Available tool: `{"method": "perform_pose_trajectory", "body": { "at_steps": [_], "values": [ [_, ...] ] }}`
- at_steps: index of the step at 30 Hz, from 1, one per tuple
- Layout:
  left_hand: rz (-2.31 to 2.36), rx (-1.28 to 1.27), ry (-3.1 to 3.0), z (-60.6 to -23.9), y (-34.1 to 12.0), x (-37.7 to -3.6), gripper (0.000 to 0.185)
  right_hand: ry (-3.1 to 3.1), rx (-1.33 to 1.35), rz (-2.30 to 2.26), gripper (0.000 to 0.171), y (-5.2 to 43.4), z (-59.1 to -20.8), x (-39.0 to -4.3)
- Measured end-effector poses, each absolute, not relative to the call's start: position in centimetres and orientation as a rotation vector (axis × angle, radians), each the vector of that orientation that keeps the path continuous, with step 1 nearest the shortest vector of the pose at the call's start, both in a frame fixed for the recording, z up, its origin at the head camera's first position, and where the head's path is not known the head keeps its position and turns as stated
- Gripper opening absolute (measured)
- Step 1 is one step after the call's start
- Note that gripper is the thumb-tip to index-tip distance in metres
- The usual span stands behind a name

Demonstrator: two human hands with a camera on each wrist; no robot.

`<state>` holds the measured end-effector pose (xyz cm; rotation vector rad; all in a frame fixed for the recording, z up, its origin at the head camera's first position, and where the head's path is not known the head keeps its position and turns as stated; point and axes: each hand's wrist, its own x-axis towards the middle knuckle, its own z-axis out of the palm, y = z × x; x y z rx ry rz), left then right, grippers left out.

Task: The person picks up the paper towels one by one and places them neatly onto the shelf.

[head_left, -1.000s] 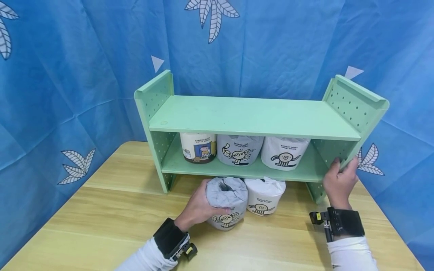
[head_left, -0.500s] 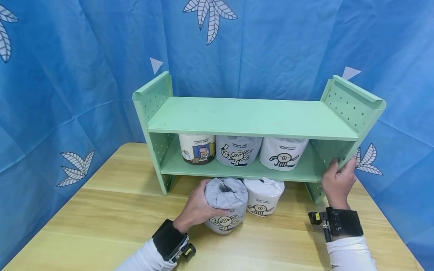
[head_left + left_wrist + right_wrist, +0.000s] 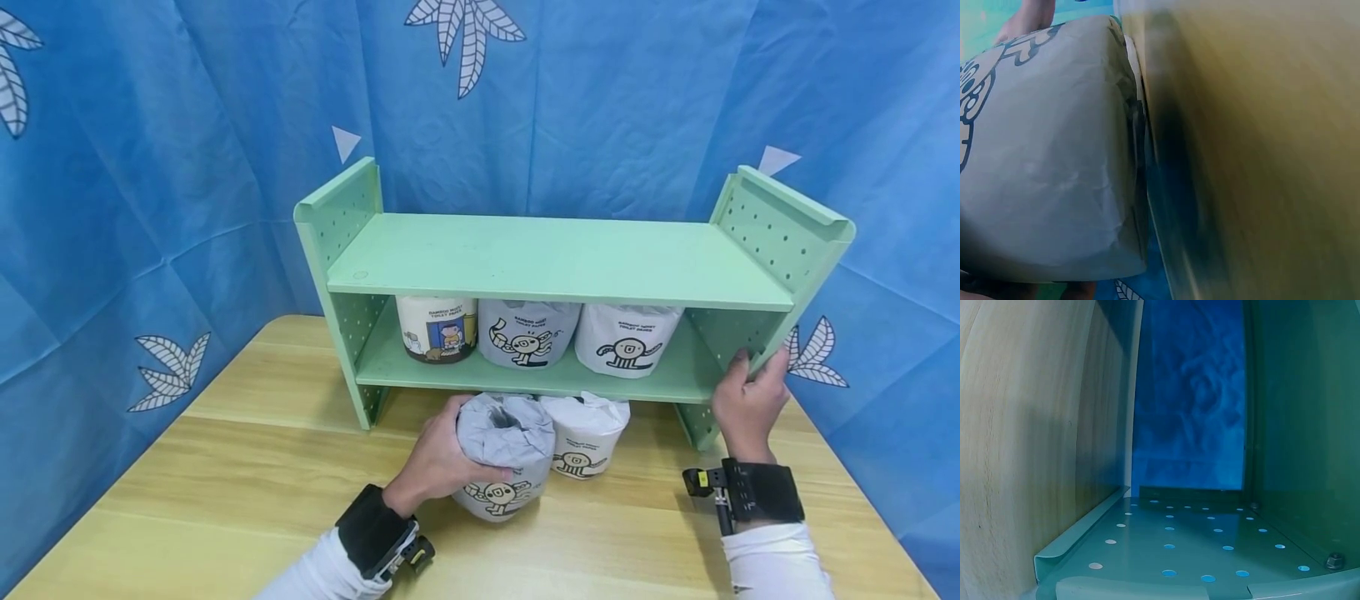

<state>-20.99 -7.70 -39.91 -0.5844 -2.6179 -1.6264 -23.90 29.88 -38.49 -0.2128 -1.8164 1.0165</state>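
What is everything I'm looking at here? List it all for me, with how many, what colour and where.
Mint-green perforated metal shelf rack: one, green, at the back of the table.
Wrapped toilet paper rolls on the lower shelf: three, cream with a blue picture, grey, white, side by side.
Grey wrapped toilet paper roll: one, on the table in front of the rack.
White wrapped toilet paper roll: one, right beside the grey one, partly under the rack.
Light wooden table: one, yellowish.
Blue leaf-print cloth backdrop: behind and at both sides.
Left hand: grips the grey roll on the table.
Right hand: holds the rack's right side panel.
Black wrist bands: two, one on each wrist.
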Motion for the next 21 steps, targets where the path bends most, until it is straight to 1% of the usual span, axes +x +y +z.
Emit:
{"method": "perform_pose_trajectory", "body": {
  "at_steps": [21],
  "values": [
    [-1.573, -0.683, -2.637, -38.1, -7.2, -20.4, 0.103, -1.829, -0.231, 1.035, 0.041, 29.8, -38.4, -23.8]
  ]
}}
